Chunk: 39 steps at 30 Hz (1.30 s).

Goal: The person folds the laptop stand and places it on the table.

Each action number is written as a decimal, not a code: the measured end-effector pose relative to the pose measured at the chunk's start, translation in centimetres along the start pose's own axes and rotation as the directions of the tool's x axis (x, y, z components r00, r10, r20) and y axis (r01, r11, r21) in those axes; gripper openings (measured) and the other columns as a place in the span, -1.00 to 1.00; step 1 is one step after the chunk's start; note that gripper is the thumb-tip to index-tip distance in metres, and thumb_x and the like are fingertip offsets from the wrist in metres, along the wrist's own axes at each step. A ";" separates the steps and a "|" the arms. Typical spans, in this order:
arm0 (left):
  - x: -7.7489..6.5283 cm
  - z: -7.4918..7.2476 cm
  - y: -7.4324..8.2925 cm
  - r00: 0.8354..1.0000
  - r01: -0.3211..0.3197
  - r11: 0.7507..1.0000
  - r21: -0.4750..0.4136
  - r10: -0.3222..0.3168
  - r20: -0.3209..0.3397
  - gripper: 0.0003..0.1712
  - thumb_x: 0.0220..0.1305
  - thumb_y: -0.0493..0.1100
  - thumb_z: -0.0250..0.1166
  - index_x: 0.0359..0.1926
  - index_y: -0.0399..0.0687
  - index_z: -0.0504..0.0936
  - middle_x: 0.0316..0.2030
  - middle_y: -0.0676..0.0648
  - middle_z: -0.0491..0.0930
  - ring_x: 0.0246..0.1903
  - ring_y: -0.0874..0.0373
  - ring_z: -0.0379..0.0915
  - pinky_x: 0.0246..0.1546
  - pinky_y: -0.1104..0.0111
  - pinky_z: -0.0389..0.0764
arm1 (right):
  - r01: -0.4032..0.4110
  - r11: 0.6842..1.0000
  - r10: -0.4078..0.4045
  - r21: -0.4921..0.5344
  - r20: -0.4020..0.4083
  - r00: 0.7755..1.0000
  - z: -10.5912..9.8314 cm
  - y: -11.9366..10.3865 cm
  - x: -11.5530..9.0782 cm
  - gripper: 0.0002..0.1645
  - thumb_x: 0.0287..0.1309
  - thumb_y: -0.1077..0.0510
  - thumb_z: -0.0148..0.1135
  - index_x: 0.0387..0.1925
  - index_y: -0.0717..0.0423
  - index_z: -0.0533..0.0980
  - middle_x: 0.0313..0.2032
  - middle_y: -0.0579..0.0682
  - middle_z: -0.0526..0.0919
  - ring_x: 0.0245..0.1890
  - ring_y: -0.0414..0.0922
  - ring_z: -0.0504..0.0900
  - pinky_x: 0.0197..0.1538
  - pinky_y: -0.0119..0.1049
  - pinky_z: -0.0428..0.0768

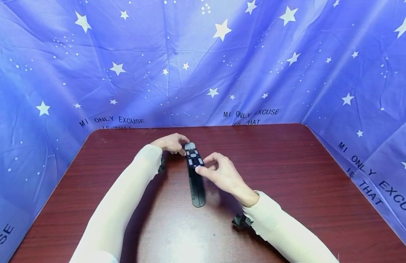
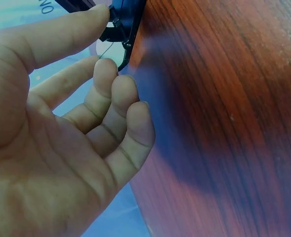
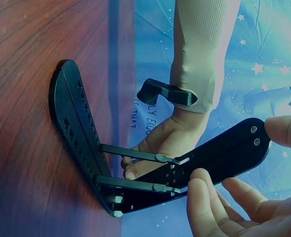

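A black folding laptop stand (image 1: 198, 188) stands partly opened on the table, its notched base plate flat. Its upper plate (image 3: 219, 153) tilts up from the hinge at the far end and carries grey pads on top. Two thin struts (image 3: 130, 182) link the plates. My right hand (image 1: 222, 173) holds the raised end of the upper plate, thumb at the tip and fingers along the right edge. At the hinge end, my left hand (image 1: 171, 143) pinches the left side between thumb and index finger; its other fingers curl loosely beside the stand (image 2: 128, 29).
The reddish-brown wooden table (image 1: 272, 164) has rounded far corners. Behind it and along both sides hangs a blue curtain (image 1: 176, 54) with white stars and printed words. A black camera mount (image 1: 242, 221) sits under the right sleeve, another at the left wrist.
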<state>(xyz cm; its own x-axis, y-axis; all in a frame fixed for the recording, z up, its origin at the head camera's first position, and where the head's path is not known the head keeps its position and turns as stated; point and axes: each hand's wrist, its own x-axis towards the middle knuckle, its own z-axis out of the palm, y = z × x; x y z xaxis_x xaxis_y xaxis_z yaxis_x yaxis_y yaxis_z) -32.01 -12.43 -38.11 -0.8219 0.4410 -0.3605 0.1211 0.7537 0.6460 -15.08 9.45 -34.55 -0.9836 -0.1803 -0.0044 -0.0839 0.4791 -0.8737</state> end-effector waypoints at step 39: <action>-8.6 7.9 0.2 0.865 -0.276 0.960 -0.050 0.225 -0.447 -0.88 0.12 -0.26 0.38 -0.29 -0.09 0.63 -0.51 0.07 0.56 -0.52 0.21 0.48 -0.40 0.33 0.52 | 0.204 0.969 -0.232 0.141 0.231 0.945 -0.1 5.4 5.0 -0.78 0.07 0.37 0.18 -0.19 0.26 0.55 -0.45 0.14 0.62 -0.48 0.08 0.58 -0.40 -0.17 0.59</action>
<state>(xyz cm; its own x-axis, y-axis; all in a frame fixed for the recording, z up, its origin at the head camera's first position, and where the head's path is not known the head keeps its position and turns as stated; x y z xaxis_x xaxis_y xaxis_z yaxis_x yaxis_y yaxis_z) -20.56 -12.23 -40.21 -0.9330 0.3337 0.1346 0.3152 0.5774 0.7531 -20.52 11.23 -39.23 -0.8730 -0.4800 0.0867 -0.2593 0.3062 -0.9160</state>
